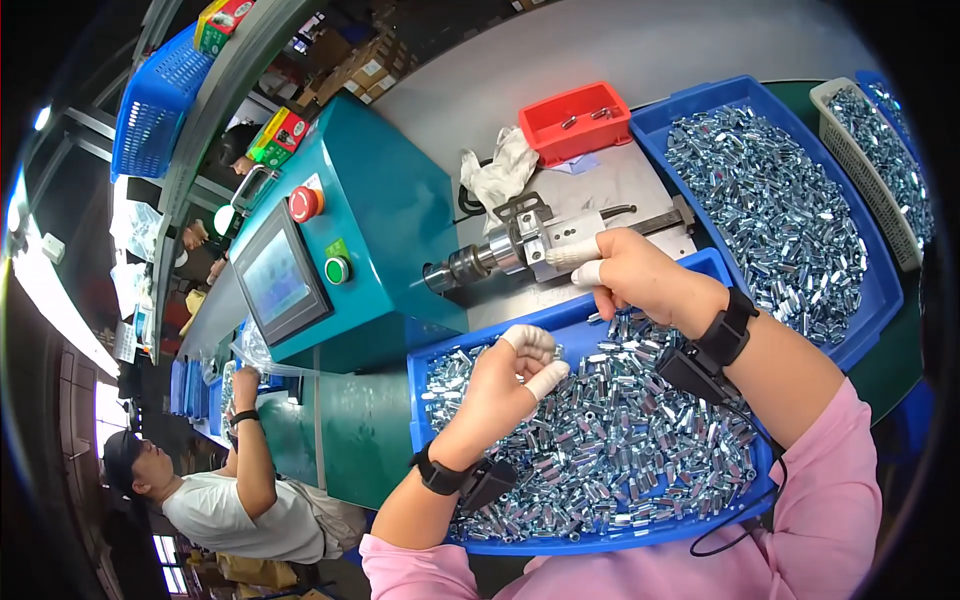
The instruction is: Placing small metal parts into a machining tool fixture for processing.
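My left hand (505, 390) is curled over the near blue tray (415, 395), thumb and fingertips close together. White covers are on its fingertips; a small shiny bit shows beside them, but I cannot tell what is held. My right hand (650, 280) reaches to the metal clamping fixture (540, 240) of the bench machine. Its covered index finger and thumb are drawn together at the fixture's near side, and whatever lies between them is hidden. Below both hands, many loose zinc-coloured hex metal sleeves (600, 440) fill the tray.
The teal machine housing (385, 190) carries a screen (275, 275), red knob (306, 204) and green button (338, 269). Behind the fixture are a white glove (500, 170) and red bin (540, 145). Another sleeve-filled blue tray (870, 320) stands right. A co-worker (240, 510) works left.
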Demonstrator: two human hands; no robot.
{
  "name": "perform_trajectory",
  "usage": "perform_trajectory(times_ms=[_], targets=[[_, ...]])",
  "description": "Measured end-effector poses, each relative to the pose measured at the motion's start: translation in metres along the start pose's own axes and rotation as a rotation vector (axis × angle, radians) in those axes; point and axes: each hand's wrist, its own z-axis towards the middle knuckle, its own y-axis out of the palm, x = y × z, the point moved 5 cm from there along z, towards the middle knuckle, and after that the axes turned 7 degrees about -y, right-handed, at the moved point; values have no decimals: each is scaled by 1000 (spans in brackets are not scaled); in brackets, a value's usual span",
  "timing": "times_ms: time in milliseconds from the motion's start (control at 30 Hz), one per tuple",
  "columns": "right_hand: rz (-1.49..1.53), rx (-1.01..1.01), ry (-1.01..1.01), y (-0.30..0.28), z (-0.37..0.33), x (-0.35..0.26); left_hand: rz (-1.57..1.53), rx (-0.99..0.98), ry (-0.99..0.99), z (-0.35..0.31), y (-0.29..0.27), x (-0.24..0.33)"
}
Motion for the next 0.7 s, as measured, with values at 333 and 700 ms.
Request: perform_trajectory(times_ms=[333, 700], targets=[[-41, 12, -50, 6, 2, 4, -343, 13, 13, 1, -11, -9], [-166, 2, -68, 5, 1, -8, -276, 144, -27, 7, -25, -26]])
